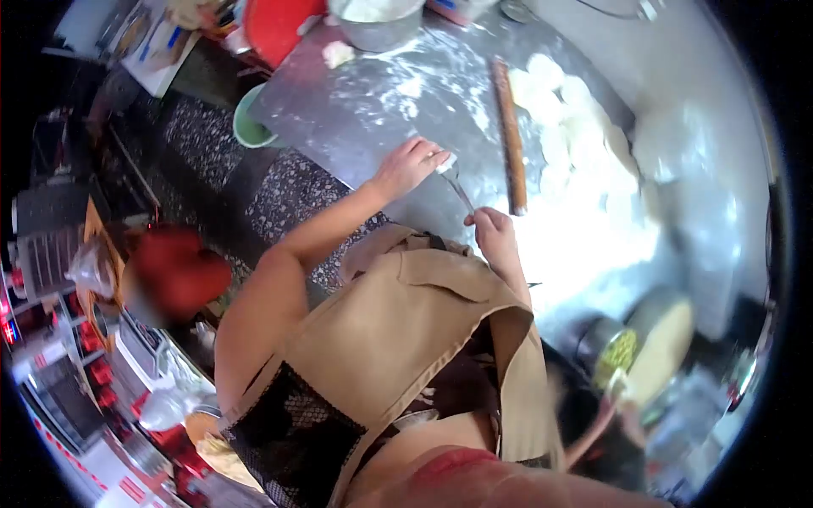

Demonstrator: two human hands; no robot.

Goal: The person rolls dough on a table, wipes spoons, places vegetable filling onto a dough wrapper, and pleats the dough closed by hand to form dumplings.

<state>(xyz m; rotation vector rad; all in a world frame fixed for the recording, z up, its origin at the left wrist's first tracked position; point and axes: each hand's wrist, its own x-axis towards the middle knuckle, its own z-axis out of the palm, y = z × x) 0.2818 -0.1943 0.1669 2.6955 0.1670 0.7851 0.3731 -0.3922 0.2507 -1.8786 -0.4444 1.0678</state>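
Directly between hands (408,172) (494,232), tool (460,193) (metal).

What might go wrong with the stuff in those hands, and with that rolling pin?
The small white lump at the left hand might drop, perhaps to the floor, near the metal table edge.
The metal utensil might slip: the right hand only grips its end.
The rolling pin is round and unheld, so it might roll into the dough beside it.

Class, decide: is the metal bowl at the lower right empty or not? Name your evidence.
The metal bowl is not empty: green contents show inside it. How full it is cannot be told.
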